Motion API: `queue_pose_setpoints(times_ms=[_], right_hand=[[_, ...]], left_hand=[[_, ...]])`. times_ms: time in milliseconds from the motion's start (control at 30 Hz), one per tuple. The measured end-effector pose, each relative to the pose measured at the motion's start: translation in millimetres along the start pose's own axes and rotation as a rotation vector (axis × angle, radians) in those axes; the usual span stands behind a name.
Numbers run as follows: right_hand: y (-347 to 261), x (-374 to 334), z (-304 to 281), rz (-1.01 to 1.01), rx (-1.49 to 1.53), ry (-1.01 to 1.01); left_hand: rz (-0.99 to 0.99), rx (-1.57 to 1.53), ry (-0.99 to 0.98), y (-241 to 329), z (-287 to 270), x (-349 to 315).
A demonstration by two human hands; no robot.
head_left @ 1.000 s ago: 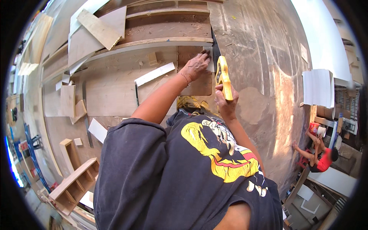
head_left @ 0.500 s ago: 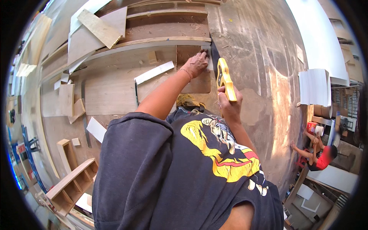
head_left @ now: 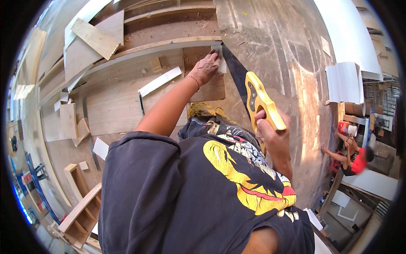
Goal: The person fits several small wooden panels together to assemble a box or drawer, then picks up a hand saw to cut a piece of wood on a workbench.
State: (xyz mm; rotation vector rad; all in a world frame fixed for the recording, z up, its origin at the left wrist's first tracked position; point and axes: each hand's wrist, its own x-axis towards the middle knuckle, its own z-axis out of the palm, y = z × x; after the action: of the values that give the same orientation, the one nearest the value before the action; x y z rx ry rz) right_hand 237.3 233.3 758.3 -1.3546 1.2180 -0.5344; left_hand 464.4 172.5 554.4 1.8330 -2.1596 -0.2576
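Observation:
My right hand (head_left: 272,129) is wrapped around the yellow handle of a handsaw (head_left: 236,65). Its dark blade slants up and left, with the tip at the end of a long wooden board (head_left: 165,45). My left hand (head_left: 205,68) lies left of the blade, fingers bent and pressed together on a small pale strip of wood (head_left: 222,63) by the board's end. The fingertips partly hide that strip. Below the left wrist is a brown panel (head_left: 213,89). A loose white strip (head_left: 160,81) and a small wood block (head_left: 156,64) lie left of that hand.
Wood offcuts (head_left: 95,38) rest on boards at the upper left. Compartmented wooden frames (head_left: 80,211) stand at the lower left. Stacked white panels (head_left: 344,82) are on the right. Farther off at the right, a person in red (head_left: 358,161) sits near a red-and-white bucket (head_left: 344,128).
My right hand has drawn the saw back toward me and to the right, so more blade shows. My left hand stays on the strip at the board's end. The view has shifted slightly.

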Motion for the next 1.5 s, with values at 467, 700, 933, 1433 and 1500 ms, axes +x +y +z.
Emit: queue_pose_setpoints(times_ms=[467, 700, 933, 1433, 1500], right_hand=[[28.5, 45.4, 26.4, -0.256, -0.178, 0.030], [44.6, 43.3, 27.6, -0.299, -0.130, 0.013], [25.5, 15.6, 19.4, -0.217, -0.171, 0.045], [72.2, 48.8, 32.8, -0.450, -0.195, 0.041], [71.5, 54.2, 33.6, -0.464, -0.182, 0.052]], left_hand=[[-0.336, -0.129, 0.124, 1.9, -7.3, 24.1], [-0.614, 0.103, 0.378, 14.3, 36.6, 42.9], [-0.648, 0.093, 0.375, 18.9, 33.4, 51.0], [-0.548, 0.117, 0.360, 17.6, 41.7, 41.9], [-0.565, 0.116, 0.364, 15.0, 36.5, 46.8]])
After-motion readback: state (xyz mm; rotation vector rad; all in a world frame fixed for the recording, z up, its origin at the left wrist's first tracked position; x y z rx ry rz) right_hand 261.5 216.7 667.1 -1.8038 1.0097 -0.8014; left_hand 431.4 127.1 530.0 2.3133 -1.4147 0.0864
